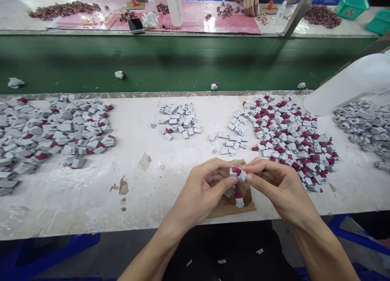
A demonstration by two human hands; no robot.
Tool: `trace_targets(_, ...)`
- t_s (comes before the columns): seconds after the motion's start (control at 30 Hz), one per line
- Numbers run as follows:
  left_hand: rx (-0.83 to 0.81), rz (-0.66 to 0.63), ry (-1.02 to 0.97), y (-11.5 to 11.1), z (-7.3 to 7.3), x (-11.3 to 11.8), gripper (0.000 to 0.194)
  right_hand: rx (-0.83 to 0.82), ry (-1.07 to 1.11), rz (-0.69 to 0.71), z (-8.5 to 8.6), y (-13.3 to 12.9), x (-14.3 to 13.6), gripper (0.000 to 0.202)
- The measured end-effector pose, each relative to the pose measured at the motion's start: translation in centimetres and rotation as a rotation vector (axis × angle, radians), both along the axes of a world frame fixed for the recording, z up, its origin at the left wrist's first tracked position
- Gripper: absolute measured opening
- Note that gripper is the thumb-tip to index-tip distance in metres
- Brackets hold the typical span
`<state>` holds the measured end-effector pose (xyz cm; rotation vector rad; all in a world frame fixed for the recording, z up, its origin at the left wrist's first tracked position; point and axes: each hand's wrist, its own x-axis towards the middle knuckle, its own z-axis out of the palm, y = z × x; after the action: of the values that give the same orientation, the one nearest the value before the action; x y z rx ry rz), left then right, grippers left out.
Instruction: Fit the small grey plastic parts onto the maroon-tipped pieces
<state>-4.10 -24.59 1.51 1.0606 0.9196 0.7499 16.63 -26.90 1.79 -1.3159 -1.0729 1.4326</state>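
Observation:
A small white-and-dark-red plastic piece (238, 173) is pinched between both hands, just above the table. My left hand (207, 187) grips its left end between thumb and forefinger. My right hand (276, 187) holds the right end the same way. Below them lies a brown cardboard piece (224, 210). On it rest another white-and-red piece (239, 201) and a small round metal-edged item (230, 193), partly hidden by my left hand. Right beyond my hands spreads a heap of white-and-red pieces (286, 138).
White blocks (179, 118) lie mid-table, with grey-and-red pieces (55, 126) at left and grey parts (365, 126) at right. A white curved object (350, 83) stands at right. Beyond the green belt (183, 61), co-workers' hands (250, 1) are near small brown parts.

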Motion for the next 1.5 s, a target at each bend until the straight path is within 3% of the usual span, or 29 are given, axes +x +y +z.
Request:
trace_targets(0.1,0.043,-0.014,0.040,0.8,0.4,-0.6,0.015,0.002,-0.044,0.063,0.6,1.1,0.1,0.014)
trace_targets(0.2,0.141,-0.008,0.149,3.4,0.4,-1.5,0.014,0.076,-0.205,0.160,1.2,4.5,-0.3,0.017)
trace_targets(0.27,0.281,0.081,0.306,6.5,0.1,-2.2,0.013,0.184,-0.419,0.156,1.4,8.7,-1.2,0.015)
trace_targets(0.33,0.404,0.269,0.505,10.5,-0.3,-2.9,0.009,0.266,-0.623,0.076,1.0,14.1,-2.8,0.021)
trace_targets(0.4,0.391,0.447,0.686,14.8,-0.7,-3.6,0.008,0.287,-0.689,0.048,0.1,19.9,-4.9,0.032)
trace_targets(0.5,0.360,0.573,0.818,20.7,-1.1,-4.4,0.011,0.253,-0.763,0.059,-1.6,27.3,-8.1,0.034)
trace_targets(0.57,0.326,0.607,0.879,23.8,-1.4,-4.8,0.009,0.217,-0.777,0.079,-2.5,30.3,-9.5,0.032)
trace_targets(0.67,0.280,0.596,0.949,27.3,-2.0,-4.9,0.007,0.200,-0.729,0.090,-2.8,31.7,-10.0,0.027)
trace_targets(0.8,0.293,0.479,0.981,30.5,-2.8,-4.2,0.007,0.191,-0.565,0.035,-1.5,28.6,-8.0,0.013)
trace_targets(0.93,0.330,0.362,1.045,31.0,-2.6,-3.7,0.011,0.126,-0.362,0.006,0.7,21.4,-4.5,0.033)
trace_targets(1.07,0.461,0.301,1.124,26.7,-1.7,-4.9,0.032,0.040,-0.277,0.006,1.4,11.8,-0.2,0.033)
trace_targets(1.2,0.621,0.118,1.136,20.7,-1.4,-6.9,0.024,-0.063,-0.254,-0.101,0.2,4.1,2.7,0.044)
trace_targets(1.3,0.680,0.028,1.143,18.6,-1.6,-8.0,0.027,-0.067,-0.128,-0.204,-0.1,1.2,2.7,0.041)
trace_targets(1.5,0.749,0.016,1.145,19.0,-2.0,-8.0,0.019,-0.048,0.069,-0.281,0.0,-0.2,0.4,0.036)
